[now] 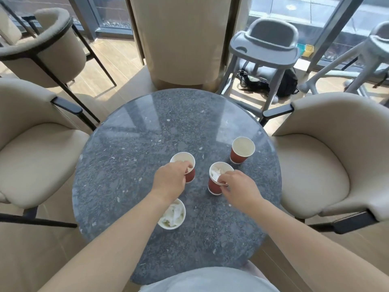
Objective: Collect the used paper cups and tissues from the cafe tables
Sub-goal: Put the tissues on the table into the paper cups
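Observation:
Several red paper cups with white insides stand on a round dark stone table [130,165]. My left hand [170,179] pinches the near rim of an empty-looking cup [185,160]. My right hand [237,186] grips the rim of a cup holding crumpled tissue [214,182]. Another cup [242,149] stands alone, upright and empty, to the far right. A near cup stuffed with white tissue [173,214] sits just under my left forearm.
Beige padded armchairs flank the table on the left [40,157] and right [315,169]. A grey high chair [263,49] and a wide beige column [181,39] stand beyond the table. A black bag [282,83] lies on the floor under the high chair.

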